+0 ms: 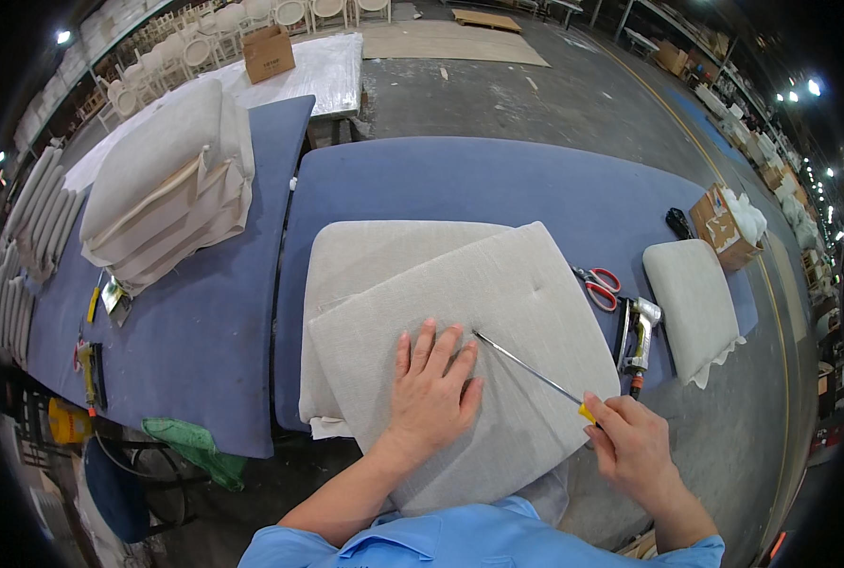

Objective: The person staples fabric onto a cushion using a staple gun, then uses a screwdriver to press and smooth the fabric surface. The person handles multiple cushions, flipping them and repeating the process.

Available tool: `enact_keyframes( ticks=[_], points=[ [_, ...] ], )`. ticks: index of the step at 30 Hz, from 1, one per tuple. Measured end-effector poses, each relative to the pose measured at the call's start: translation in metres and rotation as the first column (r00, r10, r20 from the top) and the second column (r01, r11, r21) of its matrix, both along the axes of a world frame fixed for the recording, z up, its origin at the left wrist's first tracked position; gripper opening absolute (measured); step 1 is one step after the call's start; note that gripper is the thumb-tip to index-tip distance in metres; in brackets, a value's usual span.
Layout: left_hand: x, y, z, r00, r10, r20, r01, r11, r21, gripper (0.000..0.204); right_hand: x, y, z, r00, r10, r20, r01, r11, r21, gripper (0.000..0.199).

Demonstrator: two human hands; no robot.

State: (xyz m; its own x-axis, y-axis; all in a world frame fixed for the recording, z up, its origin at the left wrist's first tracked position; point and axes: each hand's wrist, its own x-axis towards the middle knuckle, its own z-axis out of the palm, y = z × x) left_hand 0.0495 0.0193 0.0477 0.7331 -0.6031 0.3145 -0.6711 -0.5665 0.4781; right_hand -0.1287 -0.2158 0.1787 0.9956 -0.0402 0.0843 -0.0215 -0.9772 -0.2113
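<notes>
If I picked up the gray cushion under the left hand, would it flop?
Probably not much: the cushion looks stiff, its left edge staying fairly straight past the blue table. Pushed, it might slide, not roll, being broad and flat.

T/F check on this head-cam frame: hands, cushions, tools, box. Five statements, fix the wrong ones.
1. The left hand lies spread on the upper grey cushion. True.
2. The right hand grips the red-handled scissors. False: it grips a screwdriver-like tool; the scissors lie on the blue table.
3. A staple gun lies right of the scissors. True.
4. The upper cushion sits square on the lower cushion. False: it is turned askew.
5. A cardboard box holds white material. True.
</notes>
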Motion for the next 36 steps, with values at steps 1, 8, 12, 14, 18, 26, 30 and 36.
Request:
enact_keyframes(
  ticks=[1, 8, 12, 14, 18, 26, 30, 36],
  points=[
    [0.000, 0.000, 0.000, 1.000, -0.001, 0.005, 0.001, 1.000, 0.005, 0.048, 0.000, -0.003, -0.002, 1.000, -0.001, -0.002, 0.001, 1.000, 0.013, 0.048],
    [0.001, 0.000, -0.001, 1.000, -0.008, 0.015, 0.008, 1.000, 0.021, 0.049, -0.005, -0.018, -0.038, 0.997, -0.074, -0.019, 0.077, 0.945, 0.317, 0.047],
    [0.001, 0.001, -0.001, 1.000, -0.012, 0.003, 0.012, 0.999, 0.032, 0.049, -0.005, -0.018, -0.037, 0.997, -0.072, -0.011, 0.073, 0.963, 0.259, 0.048],
    [0.002, 0.002, -0.002, 1.000, -0.012, 0.004, 0.012, 0.999, 0.030, 0.049, -0.005, -0.017, -0.025, 0.998, -0.058, -0.011, 0.060, 0.978, 0.198, 0.048],
    [0.001, 0.001, -0.001, 1.000, -0.015, -0.003, 0.015, 1.000, 0.003, 0.049, -0.005, -0.016, -0.017, 0.999, -0.047, -0.003, 0.047, 0.986, 0.162, 0.047],
    [0.002, 0.000, 0.000, 1.000, -0.018, 0.013, 0.017, 1.000, 0.004, 0.049, 0.006, -0.007, 0.007, 1.000, 0.014, 0.004, -0.014, 1.000, -0.011, 0.048],
    [0.002, 0.000, 0.000, 1.000, -0.003, 0.014, 0.004, 1.000, -0.003, 0.049, 0.011, 0.006, 0.016, 1.000, 0.017, -0.007, -0.019, 0.985, -0.171, 0.052],
    [0.001, -0.001, 0.000, 1.000, 0.001, 0.017, -0.002, 1.000, 0.014, 0.050, -0.009, 0.010, -0.026, 0.994, -0.108, -0.007, 0.108, 0.985, 0.133, 0.051]
  ],
)
